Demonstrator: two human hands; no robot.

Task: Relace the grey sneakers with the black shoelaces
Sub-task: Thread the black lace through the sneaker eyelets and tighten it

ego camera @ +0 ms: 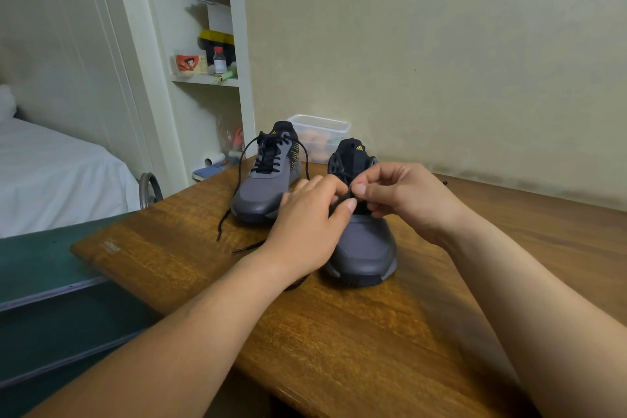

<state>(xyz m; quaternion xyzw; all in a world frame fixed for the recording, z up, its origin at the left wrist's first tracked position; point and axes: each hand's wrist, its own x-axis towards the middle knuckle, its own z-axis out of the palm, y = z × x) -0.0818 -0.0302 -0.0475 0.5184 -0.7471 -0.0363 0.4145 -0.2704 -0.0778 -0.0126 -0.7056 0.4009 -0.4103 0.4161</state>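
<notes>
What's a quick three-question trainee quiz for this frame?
1. True or false: the far sneaker is already laced.
2. The left hand and right hand both pinch: A) a black lace B) a sock C) a brush
3. Fill in: behind that sneaker stands a clear plastic ____.
Key: 1 true; 2 A; 3 container.

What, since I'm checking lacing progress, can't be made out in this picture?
Head view only:
- Near sneaker: the eyelets are covered by the left hand and right hand, which pinch the lace. How far it is threaded cannot be told.
- Plastic box: the contents are blurred, and it sits partly behind the far sneaker.
- Bottle on the shelf: the label is too small to read.
</notes>
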